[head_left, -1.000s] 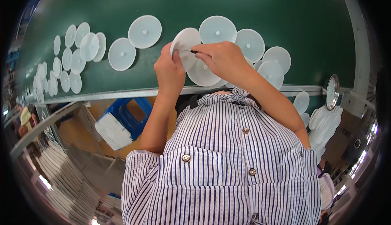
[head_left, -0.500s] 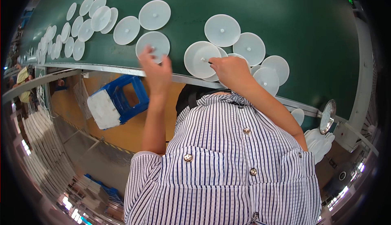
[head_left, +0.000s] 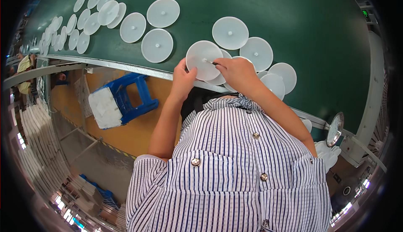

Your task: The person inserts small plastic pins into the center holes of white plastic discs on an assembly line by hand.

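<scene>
A white translucent plastic disc (head_left: pixel 196 55) with a small knob at its middle lies near the edge of the green work surface, overlapping other discs. My left hand (head_left: pixel 183 81) grips its left rim, thumb on top and fingers at the far side. My right hand (head_left: pixel 240 71) is closed round a small thin tool (head_left: pixel 215 63) with a dark handle, whose tip reaches the knob; its exact kind is too small to make out. Just right of these lie more discs (head_left: pixel 256 52), some partly under my right hand. Another disc (head_left: pixel 157 46) rests by itself to the left.
Many similar discs (head_left: pixel 92 23) spread over the far left of the green surface (head_left: pixel 306 30). A metal rail (head_left: pixel 126 66) edges it. A blue stool (head_left: pixel 140 93) with a whitish top stands below left. A round shiny dish-like thing (head_left: pixel 335 129) stands at the right edge.
My left hand has moved right, from above the lone disc on the left to the rim of the disc under the tool. That disc has shifted slightly left.
</scene>
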